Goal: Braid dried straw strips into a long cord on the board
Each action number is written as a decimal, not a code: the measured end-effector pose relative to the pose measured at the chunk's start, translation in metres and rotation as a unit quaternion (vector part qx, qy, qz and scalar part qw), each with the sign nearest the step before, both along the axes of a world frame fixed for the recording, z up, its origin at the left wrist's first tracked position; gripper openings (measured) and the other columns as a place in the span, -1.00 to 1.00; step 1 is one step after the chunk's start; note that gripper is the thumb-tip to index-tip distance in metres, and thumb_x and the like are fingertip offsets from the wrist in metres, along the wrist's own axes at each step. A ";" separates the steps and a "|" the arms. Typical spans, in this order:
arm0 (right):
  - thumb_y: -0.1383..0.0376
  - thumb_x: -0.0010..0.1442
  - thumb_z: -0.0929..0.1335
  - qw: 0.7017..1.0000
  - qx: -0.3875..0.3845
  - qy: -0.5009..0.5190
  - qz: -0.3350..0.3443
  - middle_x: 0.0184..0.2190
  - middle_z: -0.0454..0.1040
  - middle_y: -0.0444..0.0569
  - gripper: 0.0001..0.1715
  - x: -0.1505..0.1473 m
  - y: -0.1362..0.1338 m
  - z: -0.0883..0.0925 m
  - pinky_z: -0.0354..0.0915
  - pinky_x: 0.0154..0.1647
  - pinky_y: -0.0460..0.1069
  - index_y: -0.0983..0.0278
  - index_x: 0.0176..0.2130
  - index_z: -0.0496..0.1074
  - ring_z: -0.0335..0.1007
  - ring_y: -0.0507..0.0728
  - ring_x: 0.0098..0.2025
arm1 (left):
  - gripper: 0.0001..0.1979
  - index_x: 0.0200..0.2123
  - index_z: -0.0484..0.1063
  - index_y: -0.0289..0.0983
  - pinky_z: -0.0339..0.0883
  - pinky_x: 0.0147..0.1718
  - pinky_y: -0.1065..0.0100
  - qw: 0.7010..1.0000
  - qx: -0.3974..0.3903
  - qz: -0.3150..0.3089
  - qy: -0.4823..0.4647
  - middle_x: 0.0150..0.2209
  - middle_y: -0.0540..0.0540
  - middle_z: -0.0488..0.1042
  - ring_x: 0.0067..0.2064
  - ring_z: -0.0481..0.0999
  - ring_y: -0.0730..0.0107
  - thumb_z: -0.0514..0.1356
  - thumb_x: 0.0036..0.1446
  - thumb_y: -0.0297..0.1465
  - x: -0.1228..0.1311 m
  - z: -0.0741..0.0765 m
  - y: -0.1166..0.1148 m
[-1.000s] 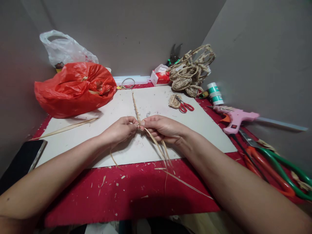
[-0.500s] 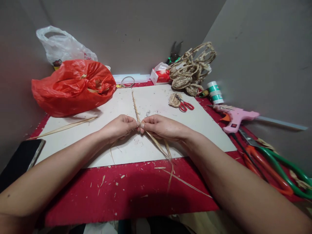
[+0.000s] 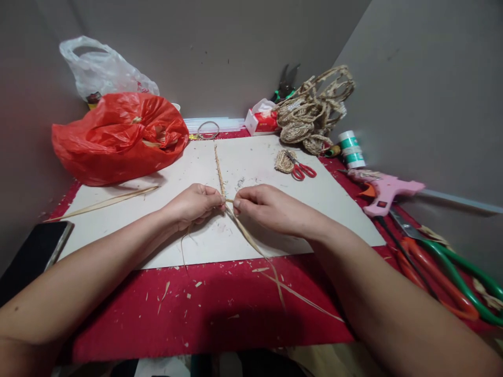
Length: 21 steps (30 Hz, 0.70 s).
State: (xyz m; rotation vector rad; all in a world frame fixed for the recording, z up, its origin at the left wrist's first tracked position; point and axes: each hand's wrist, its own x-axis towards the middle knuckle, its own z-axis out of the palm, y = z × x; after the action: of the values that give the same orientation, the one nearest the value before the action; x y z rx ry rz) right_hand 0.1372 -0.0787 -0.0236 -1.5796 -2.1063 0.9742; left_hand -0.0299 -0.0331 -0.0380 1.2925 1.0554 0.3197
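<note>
A thin braid of straw-coloured plant fibre [image 3: 219, 168] runs away from me across a white board [image 3: 188, 173]. At its near end my left hand [image 3: 197, 204] is closed, pinching the braid between thumb and fingers. Just to the right, my right hand [image 3: 267, 207] is closed on a short strand [image 3: 229, 200] stretched from the braid. Another loose fibre strand [image 3: 251, 241] trails from the working end toward me, over the board's front edge. Thin wisps hang below my left hand. The fingertips hide part of the join.
Left are a red plastic bag [image 3: 118, 141], a fibre strip [image 3: 110, 203] and a phone [image 3: 37, 254]. Right are small red-handled scissors [image 3: 302, 170], a coiled braid bundle [image 3: 310, 112], a pink glue gun [image 3: 389, 188] and large shears [image 3: 451, 267]. Scraps dot the red cloth [image 3: 157, 319].
My right hand has moved a little right, away from my left, drawing a strand out sideways between them. My left hand keeps its pinch. The view has shifted slightly.
</note>
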 end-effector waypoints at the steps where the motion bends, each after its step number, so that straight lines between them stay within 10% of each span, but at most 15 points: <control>1: 0.32 0.16 0.17 1.000 -0.005 0.013 0.008 -0.60 0.27 -0.13 -0.73 -0.003 -0.002 -0.001 0.07 -0.47 -0.10 0.34 -0.48 0.34 0.13 0.00 -0.52 | -0.79 -0.58 0.27 -0.28 -0.30 -0.64 0.39 1.000 -0.002 0.002 -0.007 -0.78 0.14 -0.02 -0.73 -0.13 0.70 0.10 0.09 -0.41 0.000 0.000 0.000; 11: 0.39 0.12 0.18 0.999 0.011 -0.032 -0.005 -0.68 0.28 -0.12 -0.69 -0.027 -0.015 -0.009 0.02 -0.54 -0.11 0.30 -0.63 0.19 0.11 -0.04 -0.60 | -0.72 -0.65 0.18 -0.28 -0.32 -0.69 0.41 0.996 -0.022 0.043 -0.076 -0.78 0.15 -0.01 -0.74 -0.10 0.71 0.10 0.08 -0.45 0.002 -0.002 -0.011; 17: 0.23 0.15 0.26 0.952 -0.204 0.079 0.216 -0.65 0.35 -0.14 -0.69 -0.005 -0.021 0.014 0.12 -0.57 -0.14 0.34 -0.54 0.34 0.21 -0.06 -0.62 | -0.80 -0.59 0.27 -0.30 -0.34 -0.68 0.43 0.992 -0.039 0.045 -0.108 -0.78 0.15 0.01 -0.75 -0.11 0.72 0.15 0.06 -0.46 -0.001 -0.002 -0.009; 21: 0.05 0.16 0.25 0.986 -0.058 0.151 -0.033 -0.72 0.26 -0.17 -0.54 0.011 -0.004 0.011 0.09 -0.61 -0.14 0.33 -0.57 0.31 0.11 -0.08 -0.67 | -0.82 -0.57 0.29 -0.30 -0.35 -0.68 0.43 0.990 -0.059 0.030 -0.125 -0.77 0.16 -0.01 -0.73 -0.12 0.72 0.16 0.05 -0.46 -0.003 -0.001 -0.005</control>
State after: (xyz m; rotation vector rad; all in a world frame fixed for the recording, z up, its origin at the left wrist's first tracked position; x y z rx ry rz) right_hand 0.1486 -0.0825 -0.0127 -1.4382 -1.8097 1.2463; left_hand -0.0328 -0.0384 -0.0393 1.0846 0.8871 0.4452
